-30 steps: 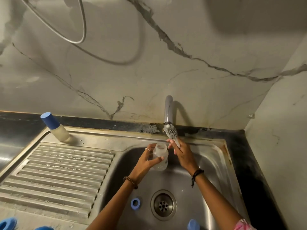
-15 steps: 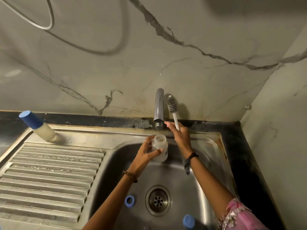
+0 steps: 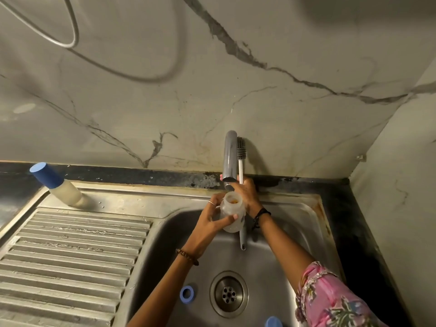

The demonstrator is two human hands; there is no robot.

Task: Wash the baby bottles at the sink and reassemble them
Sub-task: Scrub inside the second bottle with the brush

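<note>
Leftmost, a capped bottle (image 3: 59, 186) with a blue cap leans at the back corner of the ribbed draining board (image 3: 70, 256), whose grooves run toward the lower left edge and are cut off there. Beyond it the sink basin (image 3: 295, 223) drops away, with bare steel all round the drain (image 3: 228, 294). A blue ring (image 3: 186, 294) lies on the basin floor just left of the drain, well apart from the hands. The left hand (image 3: 210, 221) has its fingers wrapped round an open clear bottle (image 3: 232, 213), held upright above the basin, directly under the tap spout (image 3: 230, 156). Something small and orange shows inside its mouth; what it is cannot be made out. The right hand (image 3: 245, 193) reaches up to the spout's end while gripping a bottle brush (image 3: 241, 151), bristles up beside the spout, its handle hanging down behind the bottle. Its fingertips are partly hidden by the spout. At the bottom edge a blue cap (image 3: 273, 322) is cropped, and a pink floral sleeve (image 3: 330, 298) leaves the lower right corner.
</note>
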